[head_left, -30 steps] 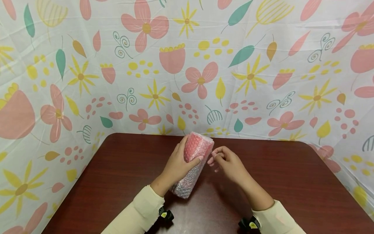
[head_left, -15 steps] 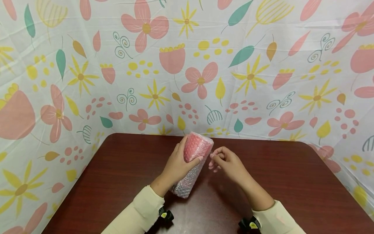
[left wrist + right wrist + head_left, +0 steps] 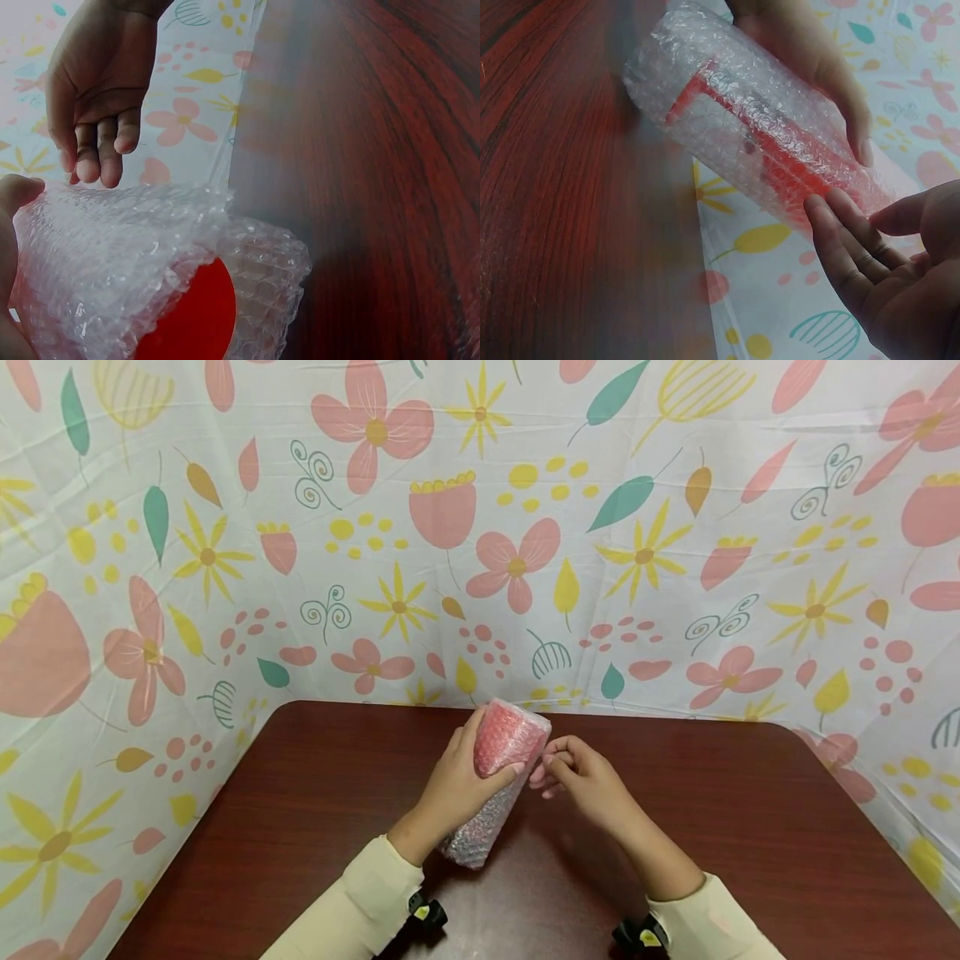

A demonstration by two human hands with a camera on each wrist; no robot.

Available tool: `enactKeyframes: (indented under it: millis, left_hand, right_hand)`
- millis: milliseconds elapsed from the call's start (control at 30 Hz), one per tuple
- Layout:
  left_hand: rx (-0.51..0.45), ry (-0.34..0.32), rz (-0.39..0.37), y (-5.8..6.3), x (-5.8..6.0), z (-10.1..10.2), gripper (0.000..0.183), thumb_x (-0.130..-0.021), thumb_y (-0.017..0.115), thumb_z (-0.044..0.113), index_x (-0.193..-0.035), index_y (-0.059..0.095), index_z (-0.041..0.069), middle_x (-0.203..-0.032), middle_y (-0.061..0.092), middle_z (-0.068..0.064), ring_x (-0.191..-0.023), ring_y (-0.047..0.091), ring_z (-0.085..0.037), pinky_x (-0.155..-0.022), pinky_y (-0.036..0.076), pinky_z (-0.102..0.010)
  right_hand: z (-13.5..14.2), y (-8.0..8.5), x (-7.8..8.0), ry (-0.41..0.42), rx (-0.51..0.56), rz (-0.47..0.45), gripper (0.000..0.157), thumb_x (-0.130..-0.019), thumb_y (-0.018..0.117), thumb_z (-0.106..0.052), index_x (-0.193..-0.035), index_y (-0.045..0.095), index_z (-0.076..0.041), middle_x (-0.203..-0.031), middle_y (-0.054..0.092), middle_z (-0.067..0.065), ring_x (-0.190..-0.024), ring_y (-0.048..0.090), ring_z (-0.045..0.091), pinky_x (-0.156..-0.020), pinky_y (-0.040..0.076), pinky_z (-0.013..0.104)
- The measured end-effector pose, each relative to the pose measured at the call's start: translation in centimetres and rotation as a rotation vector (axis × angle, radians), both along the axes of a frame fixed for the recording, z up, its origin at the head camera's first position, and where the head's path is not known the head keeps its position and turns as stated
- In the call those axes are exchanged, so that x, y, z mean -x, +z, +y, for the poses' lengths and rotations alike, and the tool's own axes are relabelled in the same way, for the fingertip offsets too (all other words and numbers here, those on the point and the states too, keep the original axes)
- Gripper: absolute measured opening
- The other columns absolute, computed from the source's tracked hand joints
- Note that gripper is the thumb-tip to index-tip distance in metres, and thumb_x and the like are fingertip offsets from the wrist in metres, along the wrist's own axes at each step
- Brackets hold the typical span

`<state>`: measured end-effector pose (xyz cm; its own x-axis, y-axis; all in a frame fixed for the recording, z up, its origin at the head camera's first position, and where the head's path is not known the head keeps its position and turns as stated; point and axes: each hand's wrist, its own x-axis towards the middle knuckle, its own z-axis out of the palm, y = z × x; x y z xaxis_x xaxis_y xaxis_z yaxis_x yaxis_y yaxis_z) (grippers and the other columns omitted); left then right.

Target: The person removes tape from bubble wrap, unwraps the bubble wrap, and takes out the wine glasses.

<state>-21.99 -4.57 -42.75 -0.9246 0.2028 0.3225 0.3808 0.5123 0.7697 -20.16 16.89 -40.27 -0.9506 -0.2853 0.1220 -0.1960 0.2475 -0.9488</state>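
A long package in clear bubble wrap [image 3: 513,739] stands tilted over the table, its upper end leaning away to the right. Something red [image 3: 196,315] shows through the wrap and at one open end; its kind is hidden by the wrapping. My left hand [image 3: 450,777] grips the package from the left, thumb across the near face and fingers round the far side. My right hand [image 3: 588,781] is at the package's upper right edge. In the right wrist view its fingers [image 3: 847,251] are fairly straight, fingertips right at the wrap, with the thumb bent towards them.
The dark red-brown wooden table [image 3: 315,793] lies under both forearms. A white cloth with flower prints [image 3: 517,568] hangs behind the table and along its sides. Black wrist cameras [image 3: 427,912] sit at both cream sleeves.
My right hand's fingertips drew slightly away from the package's edge and are now back close to it. The left hand and the package have barely shifted.
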Motion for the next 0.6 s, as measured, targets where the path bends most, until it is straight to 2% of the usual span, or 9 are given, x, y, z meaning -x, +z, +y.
enactKeyframes:
  millis: [200, 467, 600]
  left_hand:
    - [-0.001, 0.004, 0.016, -0.03, 0.02, -0.04, 0.097, -0.084, 0.079, 0.046, -0.161, 0.023, 0.028, -0.148, 0.046, -0.009, -0.124, 0.057, -0.027, -0.101, 0.049, -0.049]
    - [0.000, 0.014, 0.039, 0.10, 0.04, -0.09, 0.095, -0.085, 0.079, 0.047, -0.160, 0.023, 0.032, -0.145, 0.049, -0.008, -0.121, 0.058, -0.025, -0.100, 0.050, -0.047]
    - [0.001, 0.012, 0.033, 0.18, -0.01, -0.10, 0.096, -0.084, 0.079, 0.045, -0.160, 0.022, 0.033, -0.145, 0.049, -0.008, -0.122, 0.058, -0.026, -0.100, 0.050, -0.048]
  right_hand:
    - [0.02, -0.12, -0.02, 0.024, 0.011, 0.012, 0.020, -0.108, 0.045, -0.009, -0.119, 0.043, 0.008, -0.105, 0.069, 0.031, -0.094, 0.073, 0.036, -0.076, 0.061, 0.043]
    - [-0.04, 0.16, -0.18, -0.017, 0.003, -0.021, 0.021, -0.107, 0.046, -0.009, -0.119, 0.042, 0.008, -0.107, 0.070, 0.031, -0.099, 0.071, 0.045, -0.080, 0.061, 0.043]
    - [-0.05, 0.17, -0.16, -0.022, -0.017, -0.016, 0.020, -0.107, 0.047, -0.008, -0.118, 0.044, 0.009, -0.106, 0.071, 0.030, -0.097, 0.073, 0.040, -0.078, 0.061, 0.045]
